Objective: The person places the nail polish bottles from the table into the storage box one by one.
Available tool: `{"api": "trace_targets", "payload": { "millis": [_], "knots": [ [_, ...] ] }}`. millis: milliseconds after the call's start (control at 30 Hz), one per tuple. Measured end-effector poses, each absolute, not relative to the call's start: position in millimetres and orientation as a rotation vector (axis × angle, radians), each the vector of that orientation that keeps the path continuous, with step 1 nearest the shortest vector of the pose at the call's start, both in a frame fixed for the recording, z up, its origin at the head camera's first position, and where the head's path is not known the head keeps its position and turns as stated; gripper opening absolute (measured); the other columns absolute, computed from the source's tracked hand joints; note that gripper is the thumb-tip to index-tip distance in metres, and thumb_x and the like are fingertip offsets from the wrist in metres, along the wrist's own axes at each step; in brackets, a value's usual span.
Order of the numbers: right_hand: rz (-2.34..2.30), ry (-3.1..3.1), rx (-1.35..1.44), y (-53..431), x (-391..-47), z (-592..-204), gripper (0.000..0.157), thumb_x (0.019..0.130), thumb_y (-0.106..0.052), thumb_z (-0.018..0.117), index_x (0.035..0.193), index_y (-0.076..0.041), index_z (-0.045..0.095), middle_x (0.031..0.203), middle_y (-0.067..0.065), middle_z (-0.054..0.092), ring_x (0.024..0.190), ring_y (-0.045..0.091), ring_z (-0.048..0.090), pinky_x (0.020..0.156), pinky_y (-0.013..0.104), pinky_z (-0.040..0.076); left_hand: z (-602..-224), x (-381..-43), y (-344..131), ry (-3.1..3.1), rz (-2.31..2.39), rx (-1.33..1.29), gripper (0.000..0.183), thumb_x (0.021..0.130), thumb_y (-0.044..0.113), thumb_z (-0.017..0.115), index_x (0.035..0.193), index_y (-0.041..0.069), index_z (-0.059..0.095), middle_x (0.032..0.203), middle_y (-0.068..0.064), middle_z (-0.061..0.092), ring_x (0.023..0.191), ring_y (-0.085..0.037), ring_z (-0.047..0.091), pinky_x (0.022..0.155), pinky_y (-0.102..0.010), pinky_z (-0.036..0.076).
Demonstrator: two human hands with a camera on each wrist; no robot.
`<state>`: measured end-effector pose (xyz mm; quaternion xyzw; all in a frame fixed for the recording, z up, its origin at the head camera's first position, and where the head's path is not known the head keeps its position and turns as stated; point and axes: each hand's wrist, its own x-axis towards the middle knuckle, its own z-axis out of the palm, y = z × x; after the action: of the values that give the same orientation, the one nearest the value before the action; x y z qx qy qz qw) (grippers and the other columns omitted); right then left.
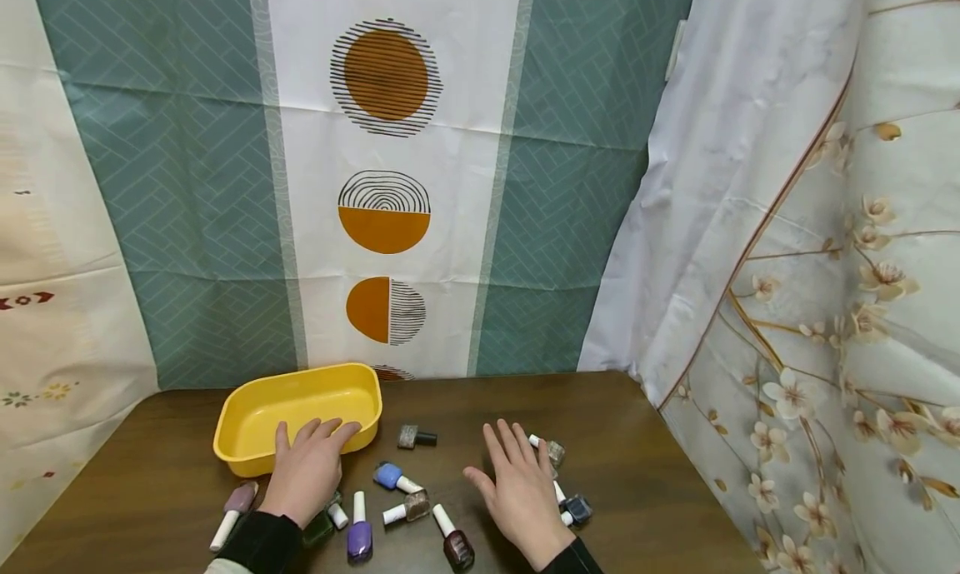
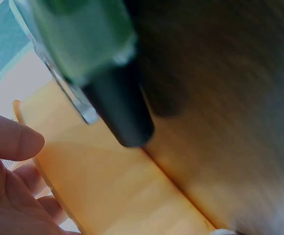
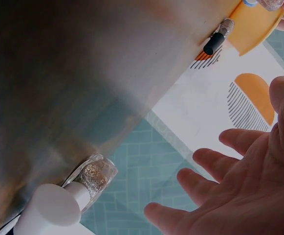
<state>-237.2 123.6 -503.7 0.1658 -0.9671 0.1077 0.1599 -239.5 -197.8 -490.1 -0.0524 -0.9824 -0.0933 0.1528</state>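
My left hand (image 1: 307, 466) is at the near rim of a yellow plastic basin (image 1: 251, 399), its fingers loosely spread; whether they touch the rim I cannot tell. In the left wrist view a green nail polish bottle (image 2: 88, 39) with a black cap looms close to the camera, before the basin's wall (image 2: 102, 186). My right hand (image 1: 521, 491) is spread palm down above the table, holding nothing. Beside its fingers lies a glitter nail polish bottle (image 1: 556, 452) with a white cap. Dark blue polish (image 1: 577, 510) lies right of that hand.
Between the hands lie a purple polish (image 1: 360, 542), a blue one (image 1: 387, 475), a glitter one (image 1: 417, 506) and a dark red one (image 1: 458, 551). A black-capped bottle (image 1: 408, 436) lies farther back. Mauve polish (image 1: 242, 496) lies left. Curtains (image 1: 570, 182) hang behind the wooden table (image 1: 630, 441).
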Motion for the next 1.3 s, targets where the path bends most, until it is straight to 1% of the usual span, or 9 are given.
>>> {"api": "trace_targets", "payload": {
  "millis": [67,133,300,400,667,767,933,1100,1300],
  "knots": [
    [0.32,-2.76,0.474,123.4,-236.3,-504.2,0.073,0.098,-0.066,0.039,0.156,-0.021,0.039,0.159,0.009,0.035,0.147,0.032,0.027,0.112,0.064,0.014,-490.3,-239.7,-194.2,-2.807,-0.264,-0.167,0.048,0.084,0.0,0.067,0.128,0.02,0.066,0.13,-0.015,0.062,0.124,-0.047,0.048,0.102,-0.076,0.006],
    [0.322,-2.76,0.472,123.4,-235.7,-504.8,0.073,0.098,-0.065,0.04,0.156,-0.021,0.039,0.159,0.009,0.034,0.147,0.032,0.027,0.112,0.064,0.014,-489.4,-239.5,-190.5,-2.794,-0.259,-0.185,0.048,0.084,0.0,0.067,0.128,0.021,0.066,0.13,-0.014,0.062,0.124,-0.047,0.048,0.102,-0.076,0.007],
    [0.32,-2.759,0.464,123.9,-235.3,-506.3,0.075,0.097,-0.068,0.036,0.156,-0.022,0.038,0.16,0.008,0.033,0.147,0.032,0.027,0.111,0.065,0.016,-488.6,-243.3,-180.9,-2.791,-0.248,-0.231,0.049,0.085,0.001,0.067,0.128,0.023,0.066,0.131,-0.013,0.062,0.125,-0.046,0.049,0.103,-0.075,0.008],
    [0.332,-2.746,0.464,124.1,-235.3,-506.9,0.074,0.097,-0.066,0.039,0.156,-0.021,0.039,0.159,0.008,0.034,0.147,0.032,0.027,0.111,0.065,0.016,-488.8,-246.3,-175.7,-2.8,-0.253,-0.255,0.05,0.084,0.001,0.067,0.129,0.024,0.065,0.131,-0.012,0.062,0.126,-0.045,0.048,0.104,-0.075,0.007],
    [0.309,-2.736,0.468,124.2,-235.3,-507.8,0.073,0.097,-0.065,0.042,0.155,-0.02,0.041,0.158,0.009,0.036,0.146,0.032,0.029,0.11,0.066,0.018,-487.5,-248.1,-162.9,-2.859,-0.278,-0.276,0.053,0.085,-0.003,0.062,0.13,0.026,0.064,0.133,-0.01,0.061,0.129,-0.043,0.046,0.105,-0.074,0.005],
    [0.301,-2.737,0.468,124.0,-235.7,-507.0,0.074,0.097,-0.068,0.037,0.154,-0.02,0.041,0.158,0.008,0.037,0.146,0.032,0.03,0.11,0.065,0.018,-486.6,-248.9,-157.8,-2.867,-0.278,-0.285,0.052,0.085,-0.001,0.064,0.13,0.027,0.064,0.133,-0.01,0.061,0.13,-0.043,0.046,0.105,-0.074,0.006],
    [0.289,-2.741,0.476,123.3,-235.9,-505.2,0.079,0.096,-0.072,0.027,0.154,-0.02,0.042,0.158,0.008,0.037,0.145,0.032,0.031,0.11,0.065,0.019,-486.3,-249.1,-149.1,-2.864,-0.274,-0.314,0.053,0.083,0.003,0.072,0.129,0.027,0.064,0.132,-0.009,0.061,0.129,-0.042,0.047,0.105,-0.074,0.007],
    [0.304,-2.749,0.481,123.0,-236.5,-504.0,0.08,0.096,-0.073,0.026,0.154,-0.02,0.042,0.158,0.008,0.036,0.146,0.032,0.03,0.11,0.065,0.018,-488.3,-250.7,-140.7,-2.841,-0.252,-0.357,0.054,0.081,0.006,0.077,0.128,0.029,0.065,0.131,-0.008,0.062,0.129,-0.04,0.048,0.105,-0.074,0.01],
    [0.303,-2.762,0.479,123.5,-238.0,-503.6,0.081,0.096,-0.074,0.025,0.155,-0.02,0.041,0.159,0.008,0.035,0.146,0.033,0.029,0.111,0.065,0.017,-490.6,-252.8,-132.0,-2.807,-0.222,-0.385,0.051,0.084,0.006,0.074,0.128,0.031,0.065,0.131,-0.007,0.063,0.128,-0.039,0.05,0.105,-0.074,0.012]
  ]
}}
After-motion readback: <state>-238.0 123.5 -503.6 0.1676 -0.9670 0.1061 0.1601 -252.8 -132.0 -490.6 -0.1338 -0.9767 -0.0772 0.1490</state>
